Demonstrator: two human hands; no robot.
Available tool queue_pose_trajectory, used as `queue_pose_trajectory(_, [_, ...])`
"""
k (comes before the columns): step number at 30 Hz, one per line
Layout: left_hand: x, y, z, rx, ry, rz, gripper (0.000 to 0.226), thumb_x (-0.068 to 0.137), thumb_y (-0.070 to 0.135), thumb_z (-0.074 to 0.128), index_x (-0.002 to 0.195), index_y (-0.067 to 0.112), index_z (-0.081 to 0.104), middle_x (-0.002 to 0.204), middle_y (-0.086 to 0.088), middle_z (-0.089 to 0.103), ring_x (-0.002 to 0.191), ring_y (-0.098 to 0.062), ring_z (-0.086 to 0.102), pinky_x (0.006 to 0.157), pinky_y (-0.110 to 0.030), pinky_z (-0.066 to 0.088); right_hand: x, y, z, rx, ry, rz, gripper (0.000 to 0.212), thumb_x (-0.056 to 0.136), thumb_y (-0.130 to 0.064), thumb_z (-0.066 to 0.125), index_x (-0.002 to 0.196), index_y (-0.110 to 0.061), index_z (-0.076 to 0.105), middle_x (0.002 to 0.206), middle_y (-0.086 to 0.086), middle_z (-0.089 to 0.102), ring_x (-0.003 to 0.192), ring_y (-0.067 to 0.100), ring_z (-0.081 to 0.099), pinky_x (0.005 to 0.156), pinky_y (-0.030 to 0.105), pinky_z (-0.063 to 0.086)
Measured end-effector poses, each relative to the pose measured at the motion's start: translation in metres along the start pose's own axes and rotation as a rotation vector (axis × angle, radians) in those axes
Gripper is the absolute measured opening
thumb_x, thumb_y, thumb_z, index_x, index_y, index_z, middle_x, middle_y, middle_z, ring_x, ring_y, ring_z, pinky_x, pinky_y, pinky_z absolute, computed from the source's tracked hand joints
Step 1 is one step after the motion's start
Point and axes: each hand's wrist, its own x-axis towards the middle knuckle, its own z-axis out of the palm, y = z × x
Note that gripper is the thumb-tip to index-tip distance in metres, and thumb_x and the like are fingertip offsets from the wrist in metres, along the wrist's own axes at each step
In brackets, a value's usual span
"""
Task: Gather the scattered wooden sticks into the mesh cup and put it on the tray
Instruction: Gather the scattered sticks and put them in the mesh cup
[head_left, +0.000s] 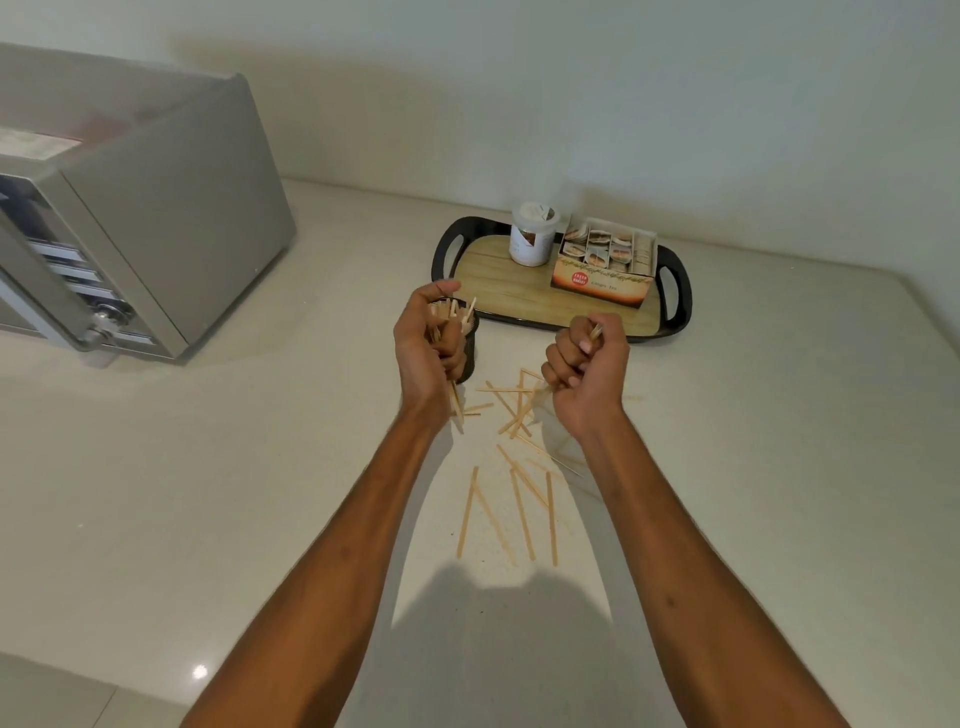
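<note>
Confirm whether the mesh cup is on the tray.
No, the left hand grips the mesh cup just outside the tray.

Left hand (428, 345) grips wooden sticks (445, 312), apparently at the mesh cup (470, 347); right hand (584, 374) clutches more.
</note>
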Motion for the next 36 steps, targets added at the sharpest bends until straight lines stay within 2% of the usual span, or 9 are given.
queue_pose_trajectory(10, [0.063, 0.049, 0.008, -0.074, 0.107, 0.108, 0.035, 0.107, 0.021, 0.035, 0.111, 0.013, 0.069, 0.057, 0.002, 0.020, 0.047, -0.013, 0.013, 0.044, -0.023, 0.014, 0.053, 0.014, 0.094, -0.051, -0.007, -0.068, 0.048, 0.106, -0.035, 0.044, 0.060, -0.022, 0.036, 0.048, -0.006, 0.025, 0.037, 0.012, 0.016, 0.046, 0.030, 0.010])
queue_pose_trajectory(15, [0.095, 0.051, 0.012, -0.051, 0.098, 0.157, 0.037, 0.109, 0.019, 0.034, 0.110, 0.008, 0.070, 0.060, -0.001, 0.021, 0.050, -0.015, 0.013, 0.045, -0.024, 0.014, 0.080, 0.019, 0.123, -0.128, 0.025, -0.052, 0.050, 0.104, -0.040, 0.048, 0.057, -0.024, 0.037, 0.051, -0.004, 0.026, 0.042, 0.014, 0.015, 0.047, 0.032, 0.010])
queue_pose_trajectory(21, [0.106, 0.027, 0.007, 0.028, 0.128, 0.127, 0.039, 0.107, 0.015, 0.035, 0.113, -0.002, 0.069, 0.058, 0.000, 0.025, 0.048, -0.012, 0.018, 0.044, -0.022, 0.018, 0.103, 0.034, 0.129, -0.279, 0.027, 0.019, 0.053, 0.107, -0.047, 0.046, 0.061, -0.024, 0.036, 0.058, -0.002, 0.025, 0.052, 0.015, 0.015, 0.060, 0.042, 0.007])
queue_pose_trajectory(23, [0.104, 0.020, 0.004, 0.063, 0.126, 0.122, 0.039, 0.108, 0.014, 0.035, 0.112, -0.002, 0.070, 0.057, 0.000, 0.026, 0.048, -0.012, 0.019, 0.044, -0.023, 0.019, 0.104, 0.042, 0.126, -0.299, 0.032, 0.036, 0.053, 0.108, -0.047, 0.046, 0.062, -0.025, 0.035, 0.059, -0.002, 0.026, 0.051, 0.015, 0.019, 0.056, 0.037, 0.012])
queue_pose_trajectory(27, [0.101, 0.011, -0.002, 0.130, 0.118, 0.139, 0.037, 0.103, 0.007, 0.034, 0.110, -0.004, 0.069, 0.055, -0.002, 0.032, 0.048, -0.012, 0.025, 0.045, -0.024, 0.027, 0.102, 0.050, 0.123, -0.367, -0.016, 0.007, 0.054, 0.105, -0.038, 0.046, 0.053, -0.026, 0.046, 0.053, -0.001, 0.039, 0.045, 0.013, 0.039, 0.049, 0.030, 0.036])
queue_pose_trajectory(30, [0.099, 0.011, -0.006, 0.157, 0.109, 0.159, 0.036, 0.099, 0.000, 0.035, 0.110, -0.004, 0.069, 0.056, -0.005, 0.038, 0.050, -0.015, 0.034, 0.048, -0.026, 0.034, 0.098, 0.050, 0.118, -0.464, -0.036, -0.060, 0.052, 0.105, -0.033, 0.043, 0.057, -0.022, 0.060, 0.057, 0.005, 0.058, 0.053, 0.017, 0.056, 0.059, 0.034, 0.050])
queue_pose_trajectory(32, [0.098, 0.014, -0.008, 0.171, 0.104, 0.178, 0.035, 0.099, -0.002, 0.036, 0.111, -0.005, 0.069, 0.058, -0.007, 0.043, 0.053, -0.016, 0.041, 0.050, -0.028, 0.040, 0.095, 0.048, 0.114, -0.528, -0.036, -0.125, 0.046, 0.108, -0.028, 0.041, 0.076, -0.010, 0.069, 0.070, 0.015, 0.069, 0.069, 0.024, 0.066, 0.075, 0.042, 0.057])
queue_pose_trajectory(34, [0.096, 0.016, -0.008, 0.195, 0.091, 0.211, 0.034, 0.100, -0.002, 0.037, 0.112, -0.005, 0.068, 0.062, -0.012, 0.049, 0.059, -0.020, 0.048, 0.055, -0.029, 0.046, 0.091, 0.047, 0.110, -0.595, -0.038, -0.181, 0.042, 0.110, -0.021, 0.040, 0.094, 0.001, 0.071, 0.088, 0.024, 0.075, 0.083, 0.028, 0.071, 0.089, 0.044, 0.059])
queue_pose_trajectory(36, [0.091, 0.018, -0.007, 0.243, 0.071, 0.260, 0.032, 0.103, -0.001, 0.039, 0.113, -0.004, 0.069, 0.071, -0.019, 0.059, 0.068, -0.024, 0.058, 0.064, -0.026, 0.051, 0.086, 0.044, 0.107, -0.660, -0.046, -0.216, 0.038, 0.111, -0.018, 0.041, 0.104, 0.002, 0.073, 0.100, 0.020, 0.078, 0.099, 0.026, 0.075, 0.100, 0.040, 0.057])
